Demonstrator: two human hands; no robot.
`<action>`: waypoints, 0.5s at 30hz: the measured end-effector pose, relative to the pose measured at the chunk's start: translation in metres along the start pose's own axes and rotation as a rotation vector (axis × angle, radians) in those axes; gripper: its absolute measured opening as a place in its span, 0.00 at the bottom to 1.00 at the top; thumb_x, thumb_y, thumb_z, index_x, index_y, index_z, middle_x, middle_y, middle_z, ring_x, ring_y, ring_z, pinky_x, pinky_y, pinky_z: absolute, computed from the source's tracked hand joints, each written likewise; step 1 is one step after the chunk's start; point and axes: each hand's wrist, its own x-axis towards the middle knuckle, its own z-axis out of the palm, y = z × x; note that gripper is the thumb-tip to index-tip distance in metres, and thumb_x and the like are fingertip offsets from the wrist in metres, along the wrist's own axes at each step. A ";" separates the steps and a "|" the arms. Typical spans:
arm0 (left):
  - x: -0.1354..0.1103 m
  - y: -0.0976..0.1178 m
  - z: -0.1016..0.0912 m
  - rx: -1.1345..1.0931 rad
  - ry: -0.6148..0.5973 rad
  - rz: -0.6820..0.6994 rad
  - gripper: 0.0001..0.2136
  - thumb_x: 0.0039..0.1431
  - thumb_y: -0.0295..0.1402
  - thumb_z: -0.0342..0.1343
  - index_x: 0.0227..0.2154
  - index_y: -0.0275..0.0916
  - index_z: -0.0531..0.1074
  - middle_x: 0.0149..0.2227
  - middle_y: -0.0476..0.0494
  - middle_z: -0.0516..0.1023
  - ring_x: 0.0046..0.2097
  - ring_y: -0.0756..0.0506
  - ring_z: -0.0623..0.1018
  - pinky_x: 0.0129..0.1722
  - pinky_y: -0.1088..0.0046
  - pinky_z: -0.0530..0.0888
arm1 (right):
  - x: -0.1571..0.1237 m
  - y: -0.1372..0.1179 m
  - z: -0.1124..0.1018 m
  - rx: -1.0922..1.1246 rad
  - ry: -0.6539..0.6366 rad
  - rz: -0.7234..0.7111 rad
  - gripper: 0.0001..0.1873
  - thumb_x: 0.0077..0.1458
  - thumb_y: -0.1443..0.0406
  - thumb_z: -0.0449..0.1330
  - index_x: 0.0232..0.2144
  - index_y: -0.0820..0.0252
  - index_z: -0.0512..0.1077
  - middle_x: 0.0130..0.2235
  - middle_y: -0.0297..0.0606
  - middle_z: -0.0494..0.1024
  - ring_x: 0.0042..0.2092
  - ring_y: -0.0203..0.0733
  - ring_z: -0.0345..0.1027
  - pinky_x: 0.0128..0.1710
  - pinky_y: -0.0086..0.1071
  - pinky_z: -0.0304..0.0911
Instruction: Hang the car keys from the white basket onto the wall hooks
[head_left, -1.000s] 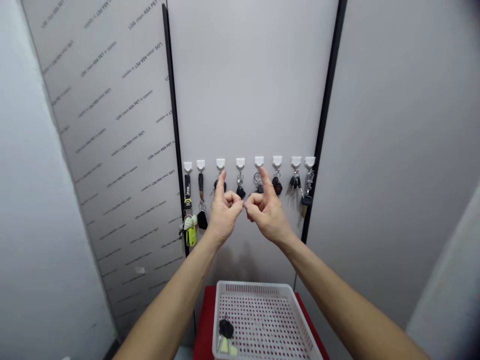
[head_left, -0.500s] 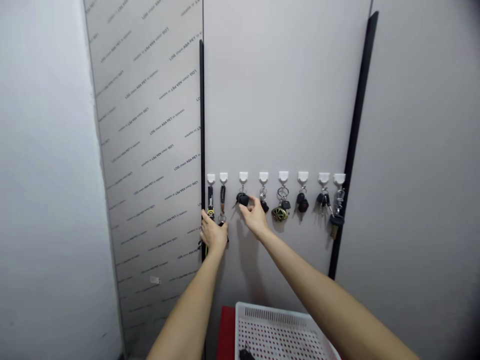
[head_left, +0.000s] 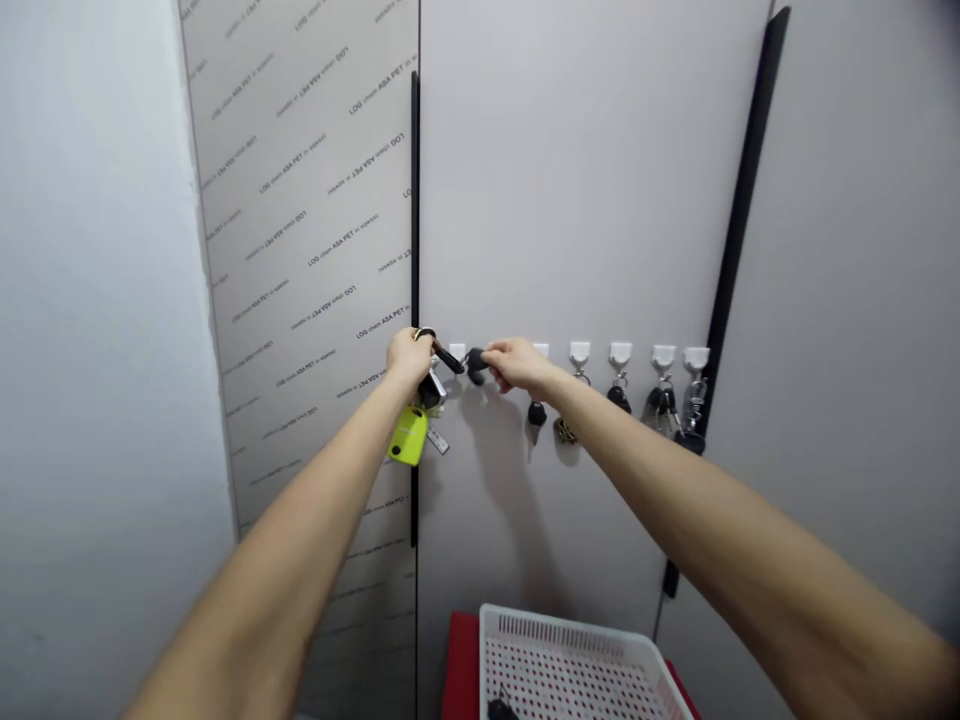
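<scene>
My left hand is closed around a bunch of keys at the left end of a row of white hooks. A yellow-green key fob, a black fob and a black braided strap hang or stick out from it. My right hand pinches a black car key between thumb and fingers, close to a white hook. Whether that key's ring touches the strap or hook, I cannot tell. Right of my hand, another black key hangs below a partly hidden hook.
Several more key sets hang to the right, among them a bronze-coloured keyring charm and a black key. Long black handles run down the grey doors. Below, a white perforated basket stands on something red, with a dark item inside.
My left hand has risen, lifting the yellow-green fob and strap up to hook height. My right hand has raised the black key and moved it up towards the left. The view has shifted slightly.
</scene>
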 end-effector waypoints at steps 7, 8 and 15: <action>0.008 0.006 0.005 0.267 -0.213 0.104 0.03 0.34 0.25 0.46 0.15 0.34 0.65 0.15 0.50 0.65 0.18 0.54 0.62 0.18 0.80 0.58 | -0.060 0.037 -0.001 -0.242 -0.332 0.000 0.08 0.42 0.66 0.46 0.20 0.65 0.62 0.12 0.28 0.58 0.14 0.25 0.51 0.13 0.20 0.47; 0.008 0.007 0.006 0.241 -0.219 0.092 0.03 0.34 0.24 0.46 0.14 0.34 0.64 0.14 0.50 0.64 0.17 0.54 0.62 0.18 0.80 0.58 | -0.072 0.051 -0.001 -0.248 -0.380 0.029 0.08 0.42 0.66 0.46 0.21 0.65 0.63 0.13 0.28 0.58 0.14 0.26 0.51 0.13 0.20 0.47; 0.014 0.017 0.009 -0.107 -0.099 -0.005 0.06 0.38 0.26 0.43 0.14 0.34 0.63 0.10 0.54 0.59 0.14 0.56 0.58 0.16 0.81 0.57 | -0.160 0.156 0.016 -0.271 -0.767 0.306 0.14 0.37 0.71 0.44 0.27 0.64 0.67 0.15 0.28 0.58 0.15 0.25 0.51 0.13 0.19 0.47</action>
